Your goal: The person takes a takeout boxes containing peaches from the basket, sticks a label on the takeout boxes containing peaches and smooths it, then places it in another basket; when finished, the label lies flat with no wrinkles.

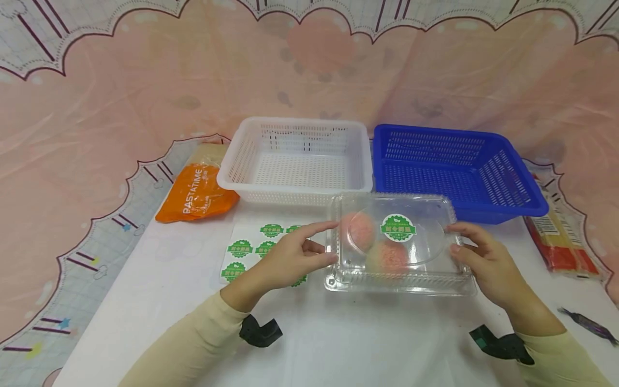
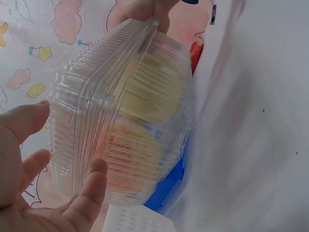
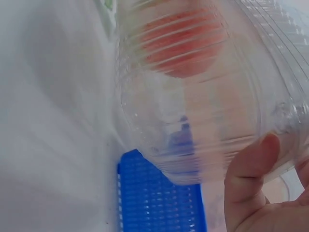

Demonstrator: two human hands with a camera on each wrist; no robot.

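A clear plastic clamshell box (image 1: pixel 416 252) sits closed near the middle of the white table, with a round green sticker (image 1: pixel 398 227) on its lid. Inside lie two pink peaches (image 1: pixel 359 228), the second one (image 1: pixel 387 257) nearer to me. My left hand (image 1: pixel 331 242) pinches the box's left rim, index finger on the lid and thumb lower down. My right hand (image 1: pixel 454 239) grips the right rim the same way. The left wrist view shows the ribbed box (image 2: pixel 130 111) between thumb and fingers. In the right wrist view my thumb (image 3: pixel 251 169) presses the box wall (image 3: pixel 203 121).
Behind the box stand an empty white basket (image 1: pixel 295 124) and an empty blue basket (image 1: pixel 435 130). An orange PASTATIME bag (image 1: pixel 195 193) lies at the left, with a sheet of green stickers (image 1: pixel 246 250) under my left hand. A red pasta packet (image 1: pixel 561 242) lies at the right.
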